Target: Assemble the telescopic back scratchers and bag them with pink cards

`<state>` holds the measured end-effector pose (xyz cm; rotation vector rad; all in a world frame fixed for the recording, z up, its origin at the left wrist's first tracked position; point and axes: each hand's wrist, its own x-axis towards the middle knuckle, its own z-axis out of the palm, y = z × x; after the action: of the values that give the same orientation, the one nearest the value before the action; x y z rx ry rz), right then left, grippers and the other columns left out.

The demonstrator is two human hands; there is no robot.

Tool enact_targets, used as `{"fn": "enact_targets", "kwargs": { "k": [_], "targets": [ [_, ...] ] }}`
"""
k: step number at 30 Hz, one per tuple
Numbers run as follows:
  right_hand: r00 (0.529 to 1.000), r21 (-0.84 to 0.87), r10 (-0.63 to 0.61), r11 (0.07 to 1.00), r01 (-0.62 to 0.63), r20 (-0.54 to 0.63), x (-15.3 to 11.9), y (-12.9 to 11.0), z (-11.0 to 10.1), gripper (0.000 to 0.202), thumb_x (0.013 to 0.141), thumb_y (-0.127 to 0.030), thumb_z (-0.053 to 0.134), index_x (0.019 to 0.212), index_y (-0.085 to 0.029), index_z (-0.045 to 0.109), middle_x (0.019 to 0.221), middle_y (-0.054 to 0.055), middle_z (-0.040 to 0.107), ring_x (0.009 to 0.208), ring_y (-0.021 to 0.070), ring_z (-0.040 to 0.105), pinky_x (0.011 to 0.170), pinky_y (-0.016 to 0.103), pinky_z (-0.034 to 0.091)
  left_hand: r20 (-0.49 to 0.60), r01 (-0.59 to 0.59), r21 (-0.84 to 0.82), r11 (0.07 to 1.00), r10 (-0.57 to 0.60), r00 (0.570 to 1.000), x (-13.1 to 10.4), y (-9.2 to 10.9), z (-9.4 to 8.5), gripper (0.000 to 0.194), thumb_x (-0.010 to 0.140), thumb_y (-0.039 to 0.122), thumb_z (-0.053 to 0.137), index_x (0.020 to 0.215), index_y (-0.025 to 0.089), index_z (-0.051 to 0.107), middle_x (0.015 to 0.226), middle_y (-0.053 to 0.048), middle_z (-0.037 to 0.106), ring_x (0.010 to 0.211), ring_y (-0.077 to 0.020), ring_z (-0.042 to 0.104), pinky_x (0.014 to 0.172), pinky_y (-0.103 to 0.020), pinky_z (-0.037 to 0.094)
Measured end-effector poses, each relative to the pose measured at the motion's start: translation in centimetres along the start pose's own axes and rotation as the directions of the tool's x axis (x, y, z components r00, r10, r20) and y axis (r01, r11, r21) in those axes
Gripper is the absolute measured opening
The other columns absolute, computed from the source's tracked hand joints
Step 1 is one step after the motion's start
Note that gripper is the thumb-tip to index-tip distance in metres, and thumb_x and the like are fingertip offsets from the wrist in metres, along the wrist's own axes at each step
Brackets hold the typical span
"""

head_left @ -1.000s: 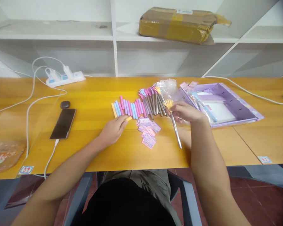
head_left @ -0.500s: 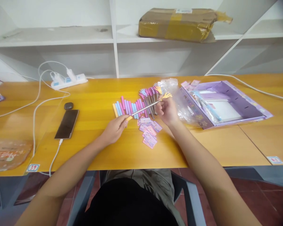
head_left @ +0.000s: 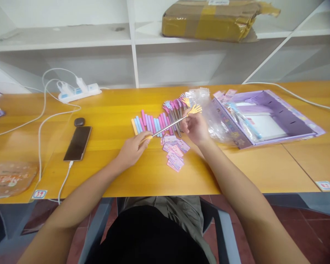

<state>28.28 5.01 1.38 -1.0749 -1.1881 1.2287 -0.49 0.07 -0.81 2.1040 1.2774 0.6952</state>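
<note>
Yellow wood-grained tabletop [head_left: 112, 110], glossy, ran before white shelving [head_left: 165, 66]; above it slanted one metal rod [head_left: 169, 127], slim, shiny, tipped with a yellow splayed-hand head [head_left: 195, 109]; left hand [head_left: 132, 149] clasped a yellow tubular grip [head_left: 149, 137] at the rod's lower end; right hand [head_left: 197, 126], fingers bent about the neck beneath the head; beyond lay smooth pastel tubes [head_left: 151, 124], more hand-tipped rods [head_left: 177, 113]; nearer, printed cards [head_left: 175, 160]; rightward, crinkled clear plastic [head_left: 216, 124], purple open box [head_left: 284, 110].
</note>
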Motion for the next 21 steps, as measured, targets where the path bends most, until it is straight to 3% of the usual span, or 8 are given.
{"fn": "enact_targets", "kwargs": {
  "k": [4,7,11,16,18,21],
  "targets": [
    [0.999,-0.007,0.043,0.999,-0.042,0.030,-0.1,-0.3,-0.2,0.050,0.083,-0.079,0.054,0.088,-0.030,0.048,0.053,-0.007,0.040,0.044,0.0149,0.035,0.050,0.030,0.034,-0.036,0.014,0.008,1.000,-0.013,0.999,0.1,0.2,-0.1,0.039,0.113,0.049,0.048,0.140,0.028,0.067,0.117,-0.005,0.081,0.101,-0.0220,0.077,0.102,-0.034,0.054],
    [0.999,0.024,0.030,0.999,-0.030,-0.015,0.3,0.0,-0.8,0.062,0.087,-0.090,0.040,0.092,-0.029,0.052,0.058,-0.005,0.039,0.047,0.0156,0.035,0.050,0.031,0.035,-0.049,0.020,0.017,1.000,-0.020,0.999,0.0,0.5,-0.5,0.040,0.114,0.049,0.047,0.140,0.027,0.066,0.115,-0.005,0.081,0.100,-0.0212,0.077,0.098,-0.032,0.055],
    [0.994,0.096,-0.007,0.995,0.017,-0.107,1.3,1.5,-1.9,0.060,0.087,-0.089,0.050,0.094,-0.030,0.053,0.060,-0.005,0.036,0.048,0.0146,0.033,0.047,0.030,0.031,-0.041,-0.014,0.055,0.998,0.016,0.999,0.0,0.7,-0.9,0.039,0.114,0.049,0.047,0.140,0.027,0.066,0.124,-0.005,0.081,0.108,-0.0224,0.077,0.097,-0.032,0.055],
    [0.942,-0.134,-0.147,0.985,0.111,-0.300,2.1,3.1,-2.7,0.052,0.092,-0.081,0.057,0.091,-0.029,0.057,0.061,-0.003,0.045,0.047,0.0145,0.039,0.044,0.030,0.029,-0.002,-0.070,0.125,0.990,0.071,0.997,0.0,0.4,-0.6,0.035,0.114,0.045,0.049,0.136,0.027,0.070,0.128,-0.004,0.082,0.114,-0.0234,0.079,0.102,-0.034,0.057],
    [0.926,-0.206,-0.223,0.965,0.165,-0.304,2.2,3.4,-2.9,0.053,0.095,-0.080,0.054,0.086,-0.028,0.059,0.061,-0.002,0.047,0.044,0.0143,0.038,0.043,0.031,0.027,-0.008,-0.085,0.137,0.987,0.087,0.996,-0.1,0.3,-0.3,0.032,0.113,0.042,0.052,0.134,0.028,0.072,0.125,-0.003,0.084,0.112,-0.0226,0.080,0.103,-0.033,0.058],
    [0.934,-0.229,-0.242,0.956,0.184,-0.261,2.3,3.6,-3.0,0.059,0.097,-0.082,0.049,0.078,-0.027,0.060,0.058,-0.001,0.049,0.042,0.0150,0.039,0.044,0.033,0.028,-0.082,-0.114,0.123,0.986,0.125,0.989,-0.3,0.2,0.4,0.027,0.112,0.040,0.056,0.129,0.028,0.074,0.123,-0.002,0.084,0.112,-0.0220,0.081,0.100,-0.032,0.060]
  ]
}}
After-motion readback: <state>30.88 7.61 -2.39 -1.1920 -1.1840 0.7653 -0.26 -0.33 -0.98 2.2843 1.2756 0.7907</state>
